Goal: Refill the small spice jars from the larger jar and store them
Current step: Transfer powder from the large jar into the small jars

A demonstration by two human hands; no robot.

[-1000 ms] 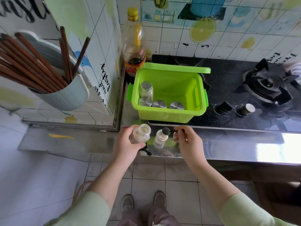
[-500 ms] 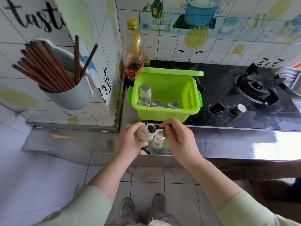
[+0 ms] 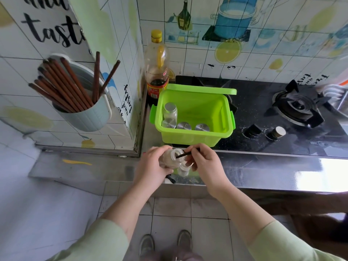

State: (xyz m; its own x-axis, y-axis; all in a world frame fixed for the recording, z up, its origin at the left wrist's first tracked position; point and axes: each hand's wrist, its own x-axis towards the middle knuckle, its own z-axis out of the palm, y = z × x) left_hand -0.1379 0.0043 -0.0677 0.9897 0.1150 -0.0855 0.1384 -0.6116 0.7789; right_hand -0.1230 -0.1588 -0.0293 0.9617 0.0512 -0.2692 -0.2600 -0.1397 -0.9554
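Note:
My left hand [image 3: 153, 165] grips the larger clear jar [image 3: 170, 158], tilted with its open mouth toward the right. My right hand [image 3: 204, 162] pinches a thin dark spoon handle [image 3: 183, 154] whose tip reaches into that mouth. A small open spice jar [image 3: 183, 169] stands on the steel counter between and below both hands, partly hidden. Behind them, the green plastic box [image 3: 224, 117] holds several small jars with silver lids [image 3: 170, 112], one taller at the left.
A soy sauce bottle [image 3: 157, 72] stands in the corner behind the box. The black gas hob [image 3: 293, 108] with two knobs lies to the right. A wall cup of chopsticks [image 3: 82, 102] hangs at left. A small black object [image 3: 171, 179] lies at the counter's front edge [image 3: 263, 187].
My left hand tilted the larger jar rightward. My right hand moved left over the small jar and now has the dark spoon in the larger jar's mouth. The view tipped upward.

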